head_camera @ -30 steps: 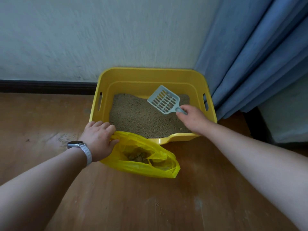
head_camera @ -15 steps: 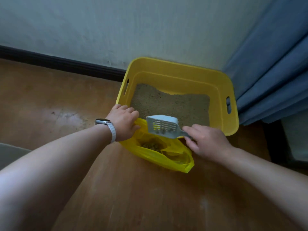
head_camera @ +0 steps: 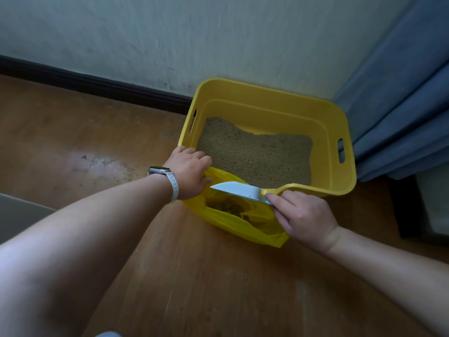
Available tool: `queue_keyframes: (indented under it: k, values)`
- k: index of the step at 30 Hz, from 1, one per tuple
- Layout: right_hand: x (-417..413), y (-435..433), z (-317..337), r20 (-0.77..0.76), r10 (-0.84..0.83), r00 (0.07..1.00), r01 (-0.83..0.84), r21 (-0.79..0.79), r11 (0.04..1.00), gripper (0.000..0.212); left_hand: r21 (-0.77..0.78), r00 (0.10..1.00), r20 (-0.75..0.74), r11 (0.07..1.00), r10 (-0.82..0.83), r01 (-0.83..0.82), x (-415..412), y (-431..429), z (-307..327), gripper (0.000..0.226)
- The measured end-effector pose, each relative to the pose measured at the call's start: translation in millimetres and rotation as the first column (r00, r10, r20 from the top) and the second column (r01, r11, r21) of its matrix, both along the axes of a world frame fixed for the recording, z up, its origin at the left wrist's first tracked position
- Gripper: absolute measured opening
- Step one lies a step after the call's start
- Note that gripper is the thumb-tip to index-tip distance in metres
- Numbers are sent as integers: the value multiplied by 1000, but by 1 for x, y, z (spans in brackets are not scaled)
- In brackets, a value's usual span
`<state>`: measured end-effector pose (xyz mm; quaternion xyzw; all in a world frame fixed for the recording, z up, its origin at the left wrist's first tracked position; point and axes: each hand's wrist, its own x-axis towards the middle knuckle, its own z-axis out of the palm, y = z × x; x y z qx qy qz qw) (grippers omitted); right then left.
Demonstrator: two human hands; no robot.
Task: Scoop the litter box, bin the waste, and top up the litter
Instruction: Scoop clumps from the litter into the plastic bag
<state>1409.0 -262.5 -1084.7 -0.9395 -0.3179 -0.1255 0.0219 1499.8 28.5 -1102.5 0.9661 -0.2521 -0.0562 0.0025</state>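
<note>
Yellow bag (head_camera: 233, 224) lying on floor against litter box (head_camera: 267, 103) | left hand (head_camera: 189, 171) grip holding bag mouth open | right hand (head_camera: 303, 215) grip pinching scoop (head_camera: 239, 189), tilting over bag | step: binning waste | next: tipping further, clumps dropping inside.

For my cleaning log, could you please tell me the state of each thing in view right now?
Litter box: on the floor, holding uneven litter.
Bag: open, waste inside, against the box.
Scoop: tipped over the bag's mouth.
Left hand: holds the bag's edge.
Right hand: grips the scoop's handle.
</note>
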Motion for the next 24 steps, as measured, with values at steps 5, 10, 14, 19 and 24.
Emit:
queue_keyframes:
  k: [5, 10, 14, 19, 24]
  values:
    - [-4, 4, 4, -143, -122, 982, 134, 72, 988, 29, -6, 1000, 11, 1000, -3, 3, -1, 0, 0, 30]
    - [8, 13, 24, -480, -433, 763, 545, 119, 830, 29, -7, 1000, 3, 1000, -2, 2, -2, -1, 2, 30]
    - [20, 14, 38, -485, -455, 747, 548, 62, 834, 25, 2, 1000, 2, 1000, 3, -3, -2, -1, 2, 29]
    - [45, 16, 37, -568, -556, 607, 630, -82, 772, 20, 4, 1000, -6, 1000, 4, -4, -2, -1, 3, 30]
    - [83, 33, 24, -463, -632, 621, 591, -253, 766, 28, -11, 1000, -11, 1000, 7, -7, -3, -1, 1, 29]
